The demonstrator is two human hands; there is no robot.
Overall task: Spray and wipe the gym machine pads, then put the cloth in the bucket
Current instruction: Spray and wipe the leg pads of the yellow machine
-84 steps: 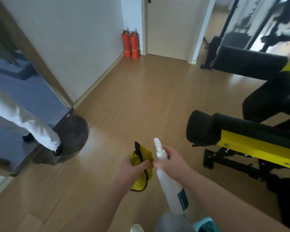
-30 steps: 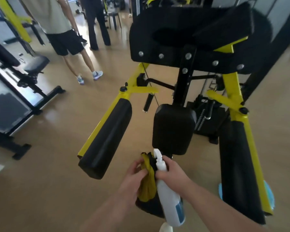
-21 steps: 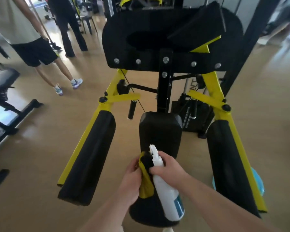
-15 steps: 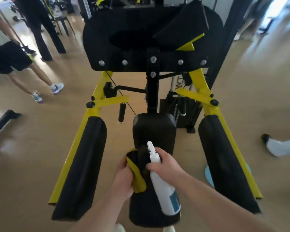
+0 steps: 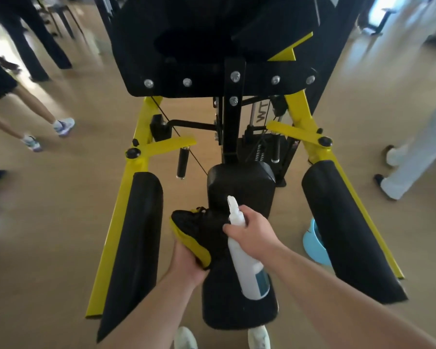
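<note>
A yellow-framed gym machine fills the view, with a black centre pad [image 5: 239, 187], a long left pad [image 5: 134, 238], a long right pad [image 5: 347, 230] and a big black upper pad [image 5: 212, 41]. My left hand [image 5: 186, 260] holds a yellow and black cloth [image 5: 196, 230] over the near end of the centre pad. My right hand [image 5: 249, 233] grips a white spray bottle [image 5: 247, 260] with a blue label, nozzle pointing away over the centre pad. A light blue bucket [image 5: 315, 245] stands on the floor, partly hidden behind the right pad.
Other people's legs and shoes stand at the left [image 5: 45, 132] and a person in white trousers [image 5: 413, 157] at the right. The weight stack [image 5: 262, 147] sits behind the centre pad. My own shoes [image 5: 186, 338] show at the bottom edge. The floor is wood.
I have turned from the hallway and stepped up to the machine. The cloth has opened out in my left hand, dark side up, above the centre pad.
</note>
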